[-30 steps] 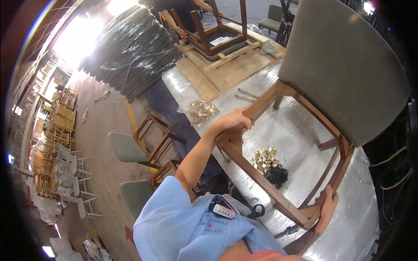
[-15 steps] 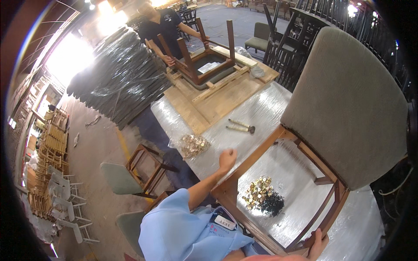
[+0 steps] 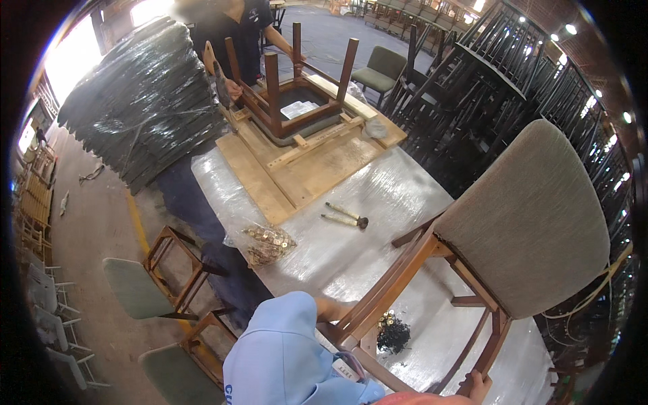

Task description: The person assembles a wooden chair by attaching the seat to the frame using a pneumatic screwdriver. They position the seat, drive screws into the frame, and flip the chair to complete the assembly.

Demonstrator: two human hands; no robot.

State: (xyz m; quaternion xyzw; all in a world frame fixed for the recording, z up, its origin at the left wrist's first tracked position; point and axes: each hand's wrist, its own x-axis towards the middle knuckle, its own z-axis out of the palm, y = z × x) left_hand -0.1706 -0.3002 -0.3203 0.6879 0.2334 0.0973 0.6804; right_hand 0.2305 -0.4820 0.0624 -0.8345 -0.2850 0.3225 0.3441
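My left hand [image 3: 331,312] and right hand [image 3: 478,387] each clasp a leg of the stiff, heavy-looking brown wooden chair with grey fabric seat [image 3: 472,270] on the plastic-wrapped table [image 3: 378,202]; best held there.

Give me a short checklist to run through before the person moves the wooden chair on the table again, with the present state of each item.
1. Left hand on the chair frame: ok, it rests against the near wooden rail, mostly hidden by the blue sleeve.
2. Right hand on a chair leg: ok, fingers wrap its lower end.
3. Firmness of both grips: cannot tell.
4. Small pile of fasteners under the frame: not ok, it lies where the frame could drag.
5. Hammer apart from the chair: ok.
6. Bag of hardware apart from the chair: ok.
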